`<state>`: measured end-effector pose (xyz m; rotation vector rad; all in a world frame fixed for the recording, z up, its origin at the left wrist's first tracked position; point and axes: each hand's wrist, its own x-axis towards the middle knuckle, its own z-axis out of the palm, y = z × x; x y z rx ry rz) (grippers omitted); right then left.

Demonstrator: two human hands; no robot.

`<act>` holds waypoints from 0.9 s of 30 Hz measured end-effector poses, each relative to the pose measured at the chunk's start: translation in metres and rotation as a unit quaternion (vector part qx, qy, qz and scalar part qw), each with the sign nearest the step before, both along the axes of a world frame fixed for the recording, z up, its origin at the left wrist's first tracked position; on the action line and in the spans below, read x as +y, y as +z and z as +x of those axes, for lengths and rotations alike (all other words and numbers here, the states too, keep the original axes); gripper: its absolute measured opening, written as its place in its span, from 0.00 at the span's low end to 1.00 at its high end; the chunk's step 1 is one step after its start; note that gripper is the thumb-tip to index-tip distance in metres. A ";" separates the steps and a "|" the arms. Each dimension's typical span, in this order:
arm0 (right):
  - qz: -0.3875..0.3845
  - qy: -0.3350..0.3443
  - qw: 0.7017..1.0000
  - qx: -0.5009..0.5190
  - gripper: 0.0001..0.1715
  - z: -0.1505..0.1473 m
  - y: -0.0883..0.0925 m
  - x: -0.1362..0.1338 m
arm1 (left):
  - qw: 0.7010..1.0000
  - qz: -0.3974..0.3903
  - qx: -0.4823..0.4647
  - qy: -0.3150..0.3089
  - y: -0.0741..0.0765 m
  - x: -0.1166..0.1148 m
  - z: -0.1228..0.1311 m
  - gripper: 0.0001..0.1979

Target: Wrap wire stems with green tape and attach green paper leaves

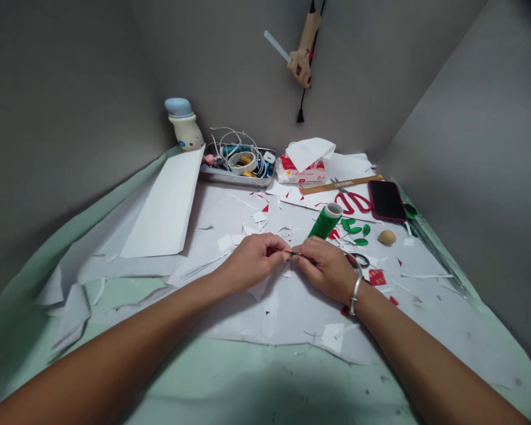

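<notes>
Head view: here we are, both forearms reaching in from the near edge, hands meeting low over the white paper sheets [274,313] on the pale green tabletop [256,378].

Left hand [252,261]: fingers pressed together, pinching the left end of a thin green stem [295,254], with the knuckles turned to the far right.

Right hand [324,268]: fingers pinching from the other side, a silver bangle [356,294] on the wrist. The fingertips nearly touch those of the left hand, leaving only a short length of stem showing. That two-handed pinch looks meant to keep this slender piece steady.

Stem: held just above the paper, running left to right between the fingertips. Its ends are hidden, so I can't call its full length.

Close by: a spool of green tape [326,221] stands tilted just beyond the hands, within easy reach. To its right lie green paper leaves [353,230], seemingly kept together near the work. Black-handled scissors [360,260] sit just past the right hand.

Farther back: red-handled scissors [353,202], a wooden ruler [340,184], a phone [387,200], and a metal tray [236,176] of wires and tape. A glue gun [301,56] hangs on the far wall.
</notes>
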<state>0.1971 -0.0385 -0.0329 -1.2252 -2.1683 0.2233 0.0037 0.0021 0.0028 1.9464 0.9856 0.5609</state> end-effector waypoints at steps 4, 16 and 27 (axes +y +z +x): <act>-0.006 0.021 0.999 -0.028 0.11 -0.004 0.003 -0.005 | 0.999 0.020 0.018 0.039 0.000 0.001 -0.001 0.08; 0.064 -0.017 0.998 -0.010 0.12 -0.001 0.006 -0.003 | 0.996 0.042 0.068 -0.049 -0.008 0.001 0.000 0.09; 0.007 0.009 1.000 -0.017 0.11 -0.001 0.002 -0.004 | 0.999 -0.020 0.001 0.028 0.003 0.003 -0.001 0.09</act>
